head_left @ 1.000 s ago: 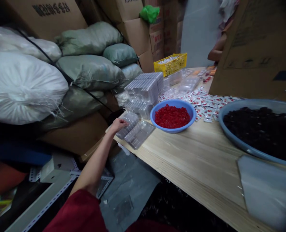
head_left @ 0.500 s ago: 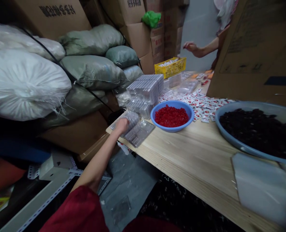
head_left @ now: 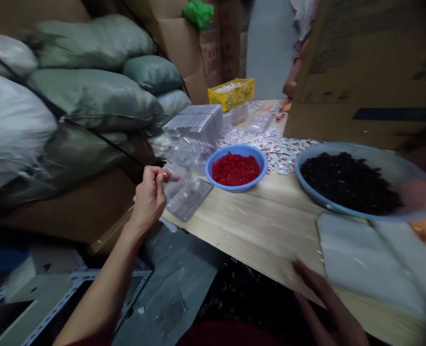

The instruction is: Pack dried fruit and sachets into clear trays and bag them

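My left hand is raised at the table's left end, thumb and fingers pinched together. Whatever is in the pinch, if anything, cannot be made out against the blurred clear plastic trays just beyond it. Low in the view, my right hand is by the near table edge, fingers apart and holding nothing. A blue bowl of small red pieces stands right of the trays. Behind them rises a stack of clear plastic trays.
A large blue basin of dark pieces stands at the right, near whitish sheets. Small printed packets lie farther back, below a yellow basket. A big carton blocks the back right; filled sacks line the left.
My left hand has lifted from the clear trays and come back left. My right hand has entered at lower right. The view has turned right, and the other person's arm has moved lower behind the carton.
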`<state>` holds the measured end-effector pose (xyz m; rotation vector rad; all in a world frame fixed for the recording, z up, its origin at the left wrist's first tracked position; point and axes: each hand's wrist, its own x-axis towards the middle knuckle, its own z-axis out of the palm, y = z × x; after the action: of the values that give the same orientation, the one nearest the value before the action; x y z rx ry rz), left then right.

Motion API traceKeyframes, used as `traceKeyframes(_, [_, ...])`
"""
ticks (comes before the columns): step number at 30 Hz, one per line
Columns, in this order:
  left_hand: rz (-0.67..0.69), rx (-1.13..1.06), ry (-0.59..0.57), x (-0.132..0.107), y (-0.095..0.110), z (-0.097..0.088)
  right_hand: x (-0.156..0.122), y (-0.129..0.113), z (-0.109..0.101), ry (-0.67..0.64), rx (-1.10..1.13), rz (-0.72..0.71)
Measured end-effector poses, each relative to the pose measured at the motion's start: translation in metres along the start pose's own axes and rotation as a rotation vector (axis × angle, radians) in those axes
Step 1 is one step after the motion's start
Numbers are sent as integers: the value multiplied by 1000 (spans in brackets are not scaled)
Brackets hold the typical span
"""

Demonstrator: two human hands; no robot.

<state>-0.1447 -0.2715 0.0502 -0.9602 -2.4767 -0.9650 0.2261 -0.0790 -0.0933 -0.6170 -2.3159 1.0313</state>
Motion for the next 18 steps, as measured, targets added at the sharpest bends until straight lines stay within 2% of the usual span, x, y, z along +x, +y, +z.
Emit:
traceKeyframes(2, [72,-195,-343,-12,34,10,12,-23,1,87,-154,-105])
traceKeyframes(4, [149,-347,-739,-20,59,36,23,-40,7,111,-314,-260])
traceKeyframes(5, [191,-399,-911,-23,69,55,27,-43,11,78,-371,-346])
traceKeyframes(7, [275,-456,-1151,-28,83,99,32,-38,22,-37,-415,-462])
traceKeyframes(9, [330,-447,-1256,-32,92,141,36,-20,34,-129,-406,-500])
traceKeyframes(11, [384,-338,-1227,-34,98,171,39,4,46,-165,-404,-484])
traceKeyframes(13, [445,-220,-1071,-31,101,185,42,26,56,-157,-418,-442])
traceKeyframes(15, [467,-215,-872,-19,101,185,43,37,64,-127,-420,-394])
traceKeyframes(18, [385,-203,-593,23,91,180,45,37,67,-84,-386,-348])
